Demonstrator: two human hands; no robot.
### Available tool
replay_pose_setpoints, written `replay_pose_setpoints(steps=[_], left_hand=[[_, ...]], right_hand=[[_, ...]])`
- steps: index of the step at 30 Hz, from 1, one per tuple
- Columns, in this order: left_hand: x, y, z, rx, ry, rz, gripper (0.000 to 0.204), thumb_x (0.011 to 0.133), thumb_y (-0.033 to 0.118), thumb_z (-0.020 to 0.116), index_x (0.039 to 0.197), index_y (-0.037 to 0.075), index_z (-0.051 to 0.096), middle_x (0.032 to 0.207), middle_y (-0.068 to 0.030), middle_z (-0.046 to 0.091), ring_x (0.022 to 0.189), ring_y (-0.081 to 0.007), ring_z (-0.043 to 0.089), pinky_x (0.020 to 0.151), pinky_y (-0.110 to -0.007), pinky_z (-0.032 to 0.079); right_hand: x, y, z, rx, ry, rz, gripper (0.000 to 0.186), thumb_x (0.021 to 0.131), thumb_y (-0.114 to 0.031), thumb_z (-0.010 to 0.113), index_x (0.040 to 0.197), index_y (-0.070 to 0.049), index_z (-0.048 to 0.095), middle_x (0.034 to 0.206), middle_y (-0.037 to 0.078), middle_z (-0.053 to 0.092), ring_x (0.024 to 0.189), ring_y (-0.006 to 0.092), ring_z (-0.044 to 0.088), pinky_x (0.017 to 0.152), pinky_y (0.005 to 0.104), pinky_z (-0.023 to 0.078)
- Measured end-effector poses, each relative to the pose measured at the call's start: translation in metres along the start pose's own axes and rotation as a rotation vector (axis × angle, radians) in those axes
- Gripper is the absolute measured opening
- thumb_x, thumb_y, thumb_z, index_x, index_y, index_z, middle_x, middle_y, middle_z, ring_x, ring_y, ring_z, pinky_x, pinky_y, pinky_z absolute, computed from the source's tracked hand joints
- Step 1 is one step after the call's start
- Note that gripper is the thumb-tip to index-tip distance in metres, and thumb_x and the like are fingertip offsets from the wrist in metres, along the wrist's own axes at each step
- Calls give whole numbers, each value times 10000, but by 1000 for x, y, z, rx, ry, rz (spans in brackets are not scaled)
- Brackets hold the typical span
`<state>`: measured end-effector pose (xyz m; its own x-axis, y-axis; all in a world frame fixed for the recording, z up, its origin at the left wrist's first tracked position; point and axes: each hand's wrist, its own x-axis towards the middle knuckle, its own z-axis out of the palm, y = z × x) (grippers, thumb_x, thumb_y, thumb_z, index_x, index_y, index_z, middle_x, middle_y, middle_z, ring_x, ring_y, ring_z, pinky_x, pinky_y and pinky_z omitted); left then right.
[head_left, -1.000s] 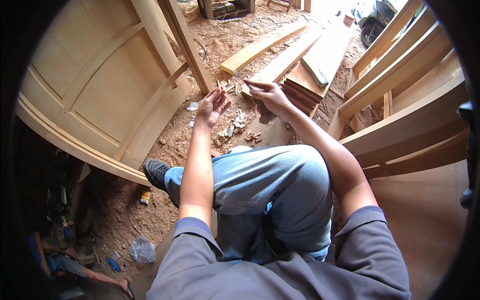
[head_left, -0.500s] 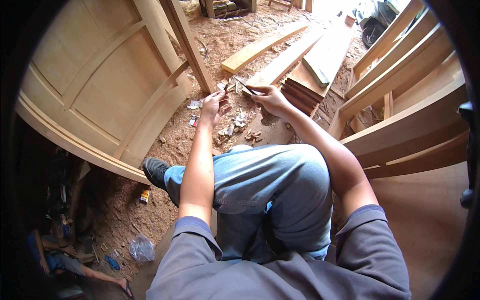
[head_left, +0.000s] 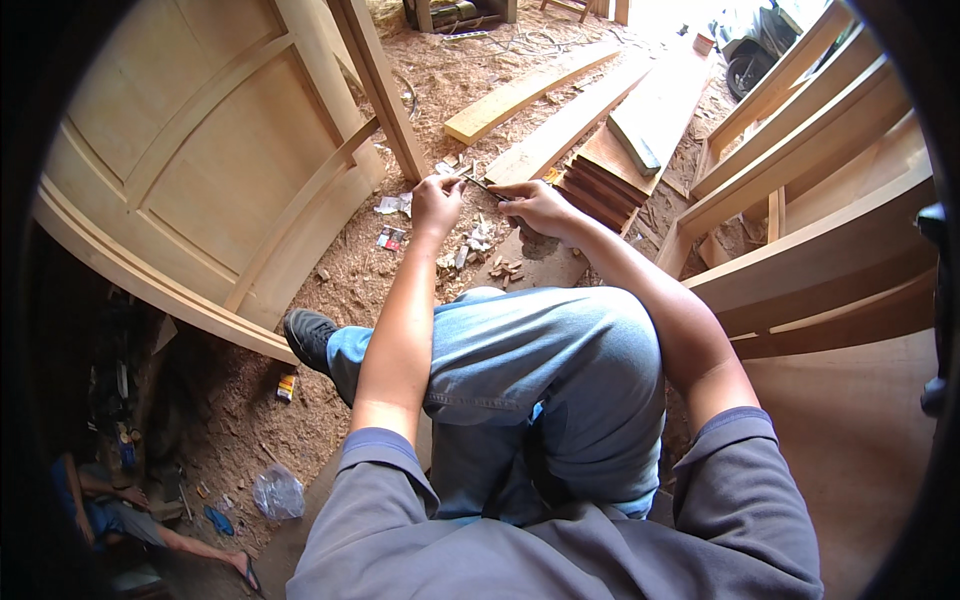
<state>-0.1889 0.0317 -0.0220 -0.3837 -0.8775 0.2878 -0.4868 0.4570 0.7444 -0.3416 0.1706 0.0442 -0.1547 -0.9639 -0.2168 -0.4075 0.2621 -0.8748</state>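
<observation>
Out in front of my knees, my right hand (head_left: 535, 205) is closed on a slender dark tool (head_left: 487, 188), whose exact kind is too small to tell. Its thin end points left, up to the fingertips of my left hand (head_left: 437, 205). That hand shows its back, with the fingers bent in a pinch; whatever lies between them is too small to name. The two hands are close together but apart, above a floor strewn with shavings. Below them lie small wood offcuts (head_left: 507, 270) and crumpled pale scraps (head_left: 478, 238).
A large panelled wooden door (head_left: 230, 130) leans at left. Curved boards (head_left: 520, 95) and a stack of planks (head_left: 600, 190) lie ahead. Wooden frames (head_left: 800, 230) stand at right. Another person's leg (head_left: 200, 550) and a clear plastic bag (head_left: 278, 492) are at lower left.
My left hand has turned over from palm showing to back showing, its fingers drawn in near the tool's tip. My right hand has shifted slightly down, tool still in it.
</observation>
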Motion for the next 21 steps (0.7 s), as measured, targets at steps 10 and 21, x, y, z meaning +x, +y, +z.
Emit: replay_pose_setpoints(steps=[10,21], left_hand=[[-12,36,-3,357,-40,191,111,800,113,636,849,81,730,895,-89,665,861,-285,639,771,-377,513],[-8,29,-2,-6,242,126,149,774,148,689,848,25,727,788,-150,691,702,-250,677,662,-326,522]], right_hand=[[7,1,3,132,246,218,382,912,-158,571,1293,-124,560,817,59,658,627,66,558,580,246,488],[-3,18,-12,304,271,99,386,907,-90,576,1293,-100,561,773,25,623,616,58,524,554,221,456]])
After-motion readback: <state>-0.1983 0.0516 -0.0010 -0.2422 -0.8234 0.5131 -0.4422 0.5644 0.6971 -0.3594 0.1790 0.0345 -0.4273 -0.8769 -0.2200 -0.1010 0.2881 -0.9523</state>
